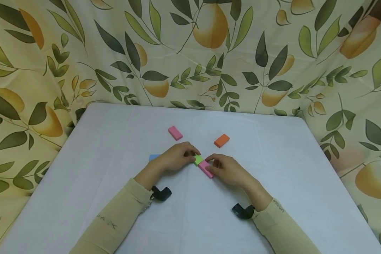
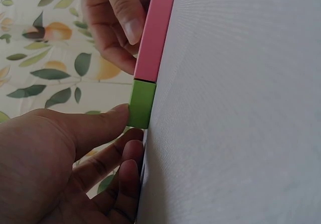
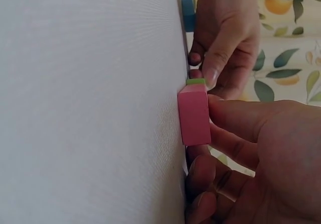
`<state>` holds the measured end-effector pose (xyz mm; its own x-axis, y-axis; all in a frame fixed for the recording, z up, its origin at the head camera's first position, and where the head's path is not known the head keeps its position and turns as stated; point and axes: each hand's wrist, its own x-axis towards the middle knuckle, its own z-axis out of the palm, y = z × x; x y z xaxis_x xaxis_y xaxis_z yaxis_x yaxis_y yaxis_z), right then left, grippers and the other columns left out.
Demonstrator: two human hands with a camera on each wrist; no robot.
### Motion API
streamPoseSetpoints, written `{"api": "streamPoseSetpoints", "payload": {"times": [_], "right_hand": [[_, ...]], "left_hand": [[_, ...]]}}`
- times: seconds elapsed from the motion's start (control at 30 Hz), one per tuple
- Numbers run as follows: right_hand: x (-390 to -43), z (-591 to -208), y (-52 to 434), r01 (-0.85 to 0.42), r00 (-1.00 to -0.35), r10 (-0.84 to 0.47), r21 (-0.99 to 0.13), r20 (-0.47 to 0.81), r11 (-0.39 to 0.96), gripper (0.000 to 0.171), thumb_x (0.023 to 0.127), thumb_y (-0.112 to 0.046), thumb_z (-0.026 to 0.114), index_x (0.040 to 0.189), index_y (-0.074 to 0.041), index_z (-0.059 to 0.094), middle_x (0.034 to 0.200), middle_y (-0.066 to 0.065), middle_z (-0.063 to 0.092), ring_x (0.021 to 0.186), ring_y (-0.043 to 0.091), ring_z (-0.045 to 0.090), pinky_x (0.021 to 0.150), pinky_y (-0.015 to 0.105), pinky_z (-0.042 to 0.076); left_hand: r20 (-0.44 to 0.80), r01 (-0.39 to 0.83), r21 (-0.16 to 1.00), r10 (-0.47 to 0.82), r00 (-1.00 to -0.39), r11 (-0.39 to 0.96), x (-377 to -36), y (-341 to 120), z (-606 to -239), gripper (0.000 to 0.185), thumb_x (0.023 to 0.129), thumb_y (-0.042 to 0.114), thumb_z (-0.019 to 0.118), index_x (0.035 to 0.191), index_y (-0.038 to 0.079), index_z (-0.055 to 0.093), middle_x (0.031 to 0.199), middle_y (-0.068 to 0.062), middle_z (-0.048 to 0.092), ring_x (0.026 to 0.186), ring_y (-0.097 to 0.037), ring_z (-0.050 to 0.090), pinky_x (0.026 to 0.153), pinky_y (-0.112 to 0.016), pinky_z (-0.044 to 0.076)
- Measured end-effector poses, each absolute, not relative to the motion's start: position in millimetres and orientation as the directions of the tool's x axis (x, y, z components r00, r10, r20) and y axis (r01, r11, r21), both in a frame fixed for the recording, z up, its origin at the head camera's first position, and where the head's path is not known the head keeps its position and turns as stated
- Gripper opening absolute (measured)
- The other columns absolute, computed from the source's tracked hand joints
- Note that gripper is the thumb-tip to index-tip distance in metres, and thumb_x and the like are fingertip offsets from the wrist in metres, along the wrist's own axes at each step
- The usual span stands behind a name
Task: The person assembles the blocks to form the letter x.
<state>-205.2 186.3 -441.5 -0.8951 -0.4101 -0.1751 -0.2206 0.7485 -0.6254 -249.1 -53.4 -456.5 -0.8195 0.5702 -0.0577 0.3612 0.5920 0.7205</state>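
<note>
A small green block [image 1: 198, 160] and a longer pink block [image 1: 206, 169] lie end to end on the white table. My left hand [image 1: 177, 157] pinches the green one, thumb on its side and fingers behind it, as the left wrist view shows. From the right, my right hand [image 1: 227, 169] holds the pink block between thumb and fingers. In the left wrist view the green block [image 2: 142, 103] meets the end of the pink block [image 2: 155, 38], with a thin dark line between them.
Behind the hands lie a second pink block [image 1: 175, 133] and an orange block [image 1: 222, 140]. A blue block [image 1: 153, 157] is partly hidden by my left wrist. The white tabletop [image 1: 190, 218] reaches back to a leaf-and-fruit patterned curtain [image 1: 190, 84].
</note>
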Motion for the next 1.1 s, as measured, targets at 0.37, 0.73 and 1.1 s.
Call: {"api": "streamPoseSetpoints", "payload": {"times": [0.37,0.73,1.1], "right_hand": [[-206.3,-444.7,189.2,-0.248,-0.895,-0.423,-0.63,-0.142,0.736,0.029,0.091,-0.042,0.064,0.117,-0.03,0.062,0.08,-0.004,0.058,0.075,0.015,0.053,0.067,0.031,0.044],[-203.8,-443.6,190.0,-0.255,-0.891,-0.432,-0.635,-0.138,0.729,0.03,0.092,-0.04,0.064,0.12,-0.028,0.062,0.083,-0.003,0.056,0.077,0.015,0.052,0.066,0.03,0.043],[-202.7,-443.9,189.0,-0.239,-0.896,-0.42,-0.636,-0.147,0.733,0.029,0.093,-0.038,0.064,0.119,-0.028,0.062,0.08,-0.004,0.057,0.075,0.015,0.052,0.066,0.03,0.043]], "left_hand": [[-0.064,0.352,0.722,0.563,-0.824,0.596,-249.0,-52.7,-455.1,0.023,0.097,0.026,0.059,0.118,0.03,0.065,0.105,0.014,0.058,0.096,-0.01,0.054,0.087,-0.031,0.045],[-0.075,0.337,0.73,0.56,-0.825,0.595,-245.9,-51.9,-452.9,0.023,0.097,0.025,0.059,0.118,0.031,0.065,0.109,0.012,0.059,0.098,-0.01,0.054,0.091,-0.032,0.045],[-0.074,0.341,0.723,0.558,-0.827,0.601,-246.0,-52.1,-453.7,0.023,0.096,0.025,0.059,0.118,0.031,0.066,0.108,0.013,0.059,0.095,-0.011,0.054,0.088,-0.031,0.045]]}}
